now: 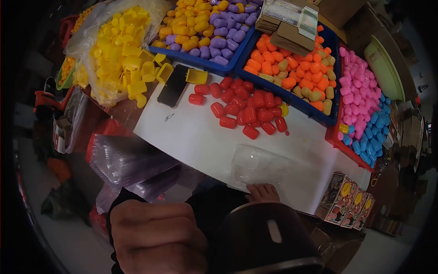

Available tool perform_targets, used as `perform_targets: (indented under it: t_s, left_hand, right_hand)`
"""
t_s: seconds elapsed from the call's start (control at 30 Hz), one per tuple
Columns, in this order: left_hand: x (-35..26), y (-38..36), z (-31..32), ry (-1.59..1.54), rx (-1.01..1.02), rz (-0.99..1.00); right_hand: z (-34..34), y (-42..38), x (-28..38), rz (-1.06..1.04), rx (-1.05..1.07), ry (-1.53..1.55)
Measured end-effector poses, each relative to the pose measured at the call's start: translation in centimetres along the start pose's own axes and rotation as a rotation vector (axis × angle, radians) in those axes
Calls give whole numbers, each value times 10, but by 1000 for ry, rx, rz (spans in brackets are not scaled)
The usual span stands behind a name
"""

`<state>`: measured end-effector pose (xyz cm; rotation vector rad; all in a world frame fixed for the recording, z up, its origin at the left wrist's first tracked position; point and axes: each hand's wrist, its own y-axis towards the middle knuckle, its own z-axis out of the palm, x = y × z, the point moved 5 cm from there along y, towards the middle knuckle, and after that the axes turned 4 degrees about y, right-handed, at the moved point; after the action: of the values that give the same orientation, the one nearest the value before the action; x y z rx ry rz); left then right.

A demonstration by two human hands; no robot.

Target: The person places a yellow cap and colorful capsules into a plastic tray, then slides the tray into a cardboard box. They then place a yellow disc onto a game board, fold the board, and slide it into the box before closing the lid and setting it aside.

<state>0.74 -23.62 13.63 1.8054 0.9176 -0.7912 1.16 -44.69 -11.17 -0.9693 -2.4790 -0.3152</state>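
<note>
Close to the camera at lower left, my left hand [157, 237] is closed with its knuckles up, and anything inside it is hidden. My right hand [263, 192] rests at the front edge of the white table [191, 146], fingers laid flat beside a clear plastic bag [255, 164]. A dark band-like device [269, 237] with a small pale light covers the right wrist and hides part of the hand. Beyond the bag lies a pile of red capsules [248, 114]. A yellow open box [196, 76] and a black phone [173, 86] are left of the pile.
Blue trays hold purple and yellow capsules [219, 41] and orange and tan capsules [310, 68]. The red tray [349, 148] has pink and blue ones. Yellow plastic parts [118, 50] fill a bag at left. Cards [292, 23], small printed boxes [337, 196] and plastic sleeves [123, 160] surround the table.
</note>
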Motion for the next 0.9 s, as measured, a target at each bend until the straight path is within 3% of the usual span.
perform_targets:
  t_s: [0.4,0.57,0.63,0.8,0.87,0.9]
  left_hand:
    - [-8,-22,-9,70,-51,89]
    - [-6,-24,-8,20,-84,83]
    - [-4,-26,-8,-16,-104,64]
    - [6,-41,-9,-84,-163,-39]
    - [28,-64,-10,-252,-166,-100]
    - [36,-78,-10,-248,-311,-244]
  right_hand:
    - [-26,16,5,-22,-1,117]
    - [-75,64,1,-65,-216,19]
    - [-78,99,5,-105,-206,-42]
    - [-24,208,29,-351,-92,-101]
    - [8,243,34,-383,-59,-137]
    - [22,260,36,-434,-86,-192]
